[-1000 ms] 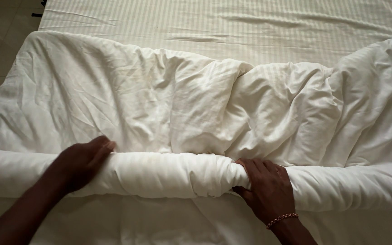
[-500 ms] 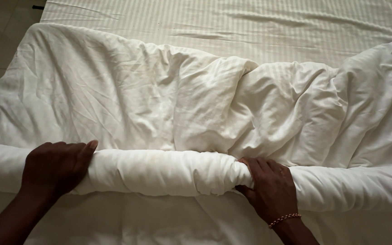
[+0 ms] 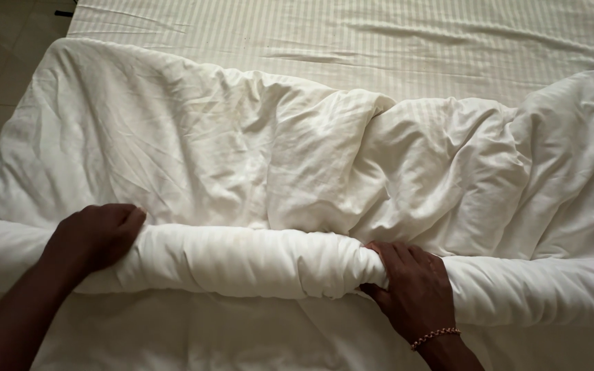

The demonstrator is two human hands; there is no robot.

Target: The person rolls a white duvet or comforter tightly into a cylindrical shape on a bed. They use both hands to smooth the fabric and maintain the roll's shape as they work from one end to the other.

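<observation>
Looking down from the head view, we see a white duvet (image 3: 297, 158) spread crumpled across a bed (image 3: 379, 48) covered in a pale striped sheet. Its near edge is wound into a thick roll (image 3: 242, 261) that runs from side to side in front of us. Our left hand (image 3: 94, 237) lies on top of the roll toward its left end, fingers (image 3: 128, 223) together and curved over the cloth, pressing on it rather than gripping round it. Our right hand (image 3: 414, 292) clasps the roll near its middle, fingers (image 3: 386, 257) closed on the bunched fabric where the roll narrows. A thin beaded bracelet (image 3: 434, 336) circles the right wrist. A strip of tiled floor (image 3: 1, 62) shows beside the bed at far left.
</observation>
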